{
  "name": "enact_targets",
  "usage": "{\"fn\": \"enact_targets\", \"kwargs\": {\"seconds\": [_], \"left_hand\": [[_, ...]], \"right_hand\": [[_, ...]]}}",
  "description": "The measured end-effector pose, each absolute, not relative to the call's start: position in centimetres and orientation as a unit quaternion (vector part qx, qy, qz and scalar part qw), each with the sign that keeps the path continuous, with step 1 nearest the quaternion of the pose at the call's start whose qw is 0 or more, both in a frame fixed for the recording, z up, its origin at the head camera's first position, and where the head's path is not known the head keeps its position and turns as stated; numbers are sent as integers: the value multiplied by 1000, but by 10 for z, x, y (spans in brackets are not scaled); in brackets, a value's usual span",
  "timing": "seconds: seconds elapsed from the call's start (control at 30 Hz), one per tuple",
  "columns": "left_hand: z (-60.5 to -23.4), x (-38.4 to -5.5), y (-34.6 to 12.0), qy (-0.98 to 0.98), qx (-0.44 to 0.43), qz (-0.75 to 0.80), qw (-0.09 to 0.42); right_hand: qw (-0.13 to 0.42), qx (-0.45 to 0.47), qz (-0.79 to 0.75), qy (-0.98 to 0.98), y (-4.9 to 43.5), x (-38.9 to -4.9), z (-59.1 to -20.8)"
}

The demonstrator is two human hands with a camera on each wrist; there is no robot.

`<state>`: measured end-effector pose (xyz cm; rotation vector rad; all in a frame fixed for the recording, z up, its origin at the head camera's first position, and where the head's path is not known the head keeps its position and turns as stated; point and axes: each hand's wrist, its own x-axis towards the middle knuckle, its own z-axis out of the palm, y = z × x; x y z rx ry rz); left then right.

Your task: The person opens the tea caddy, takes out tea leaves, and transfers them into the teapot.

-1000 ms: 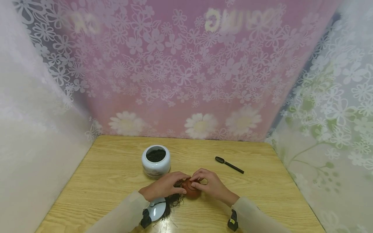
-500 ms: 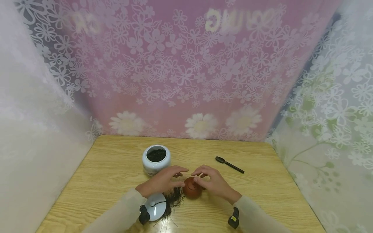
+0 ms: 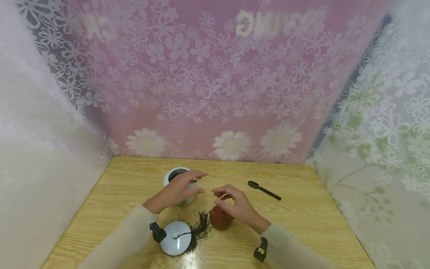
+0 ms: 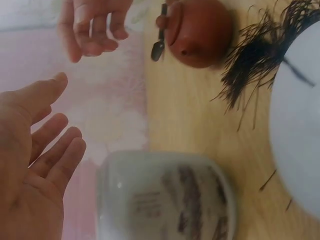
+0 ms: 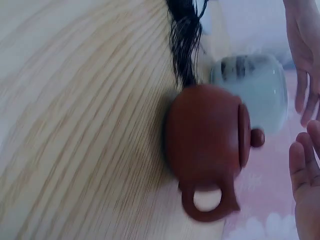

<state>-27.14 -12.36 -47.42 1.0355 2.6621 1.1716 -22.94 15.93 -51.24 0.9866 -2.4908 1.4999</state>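
A small reddish-brown clay teapot (image 3: 220,218) stands on the table with its knobbed lid on, as the right wrist view shows. My right hand (image 3: 237,203) hovers above and beside it, fingers loosely bent, holding nothing. In the head view my left hand (image 3: 178,188) is in the air in front of the white jar (image 3: 186,198), hiding part of its mouth. Its fingers are extended and hold nothing. Dark contents show inside the jar. Near my left wrist lies a round white lid (image 3: 175,244) with a cord on its knob, beside a dark, stringy tassel (image 3: 201,228).
A black spoon (image 3: 264,190) lies on the right side of the wooden table (image 3: 285,231). Flower-patterned cloth (image 3: 215,86) hangs behind the table and along both sides. Thin dark strands lie about the white lid.
Both hands have come away from the teapot. The left hand has moved up and left to the white jar, and the right has lifted slightly. The teapot stays in place.
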Motion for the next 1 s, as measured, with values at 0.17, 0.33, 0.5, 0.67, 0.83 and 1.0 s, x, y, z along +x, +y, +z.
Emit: {"fn": "enact_targets", "kwargs": {"seconds": [0.17, 0.33, 0.5, 0.67, 0.83, 1.0], "left_hand": [[-461, -277, -139, 877, 320, 359, -5], [-461, -286, -157, 889, 298, 346, -18], [-466, -290, -173, 893, 286, 348, -9], [-477, -291, -184, 902, 269, 338, 11], [-484, -291, -190, 905, 259, 337, 27], [-490, -291, -194, 910, 246, 333, 31]], "right_hand": [[12, 313, 501, -807, 139, -227, -511], [-16, 301, 507, -808, 119, -221, -511], [-37, 297, 506, -809, 100, -215, -518], [-58, 309, 519, -795, 83, -206, -524], [-71, 331, 507, -793, 67, -198, -530], [-80, 343, 476, -806, 55, -194, -541]]}}
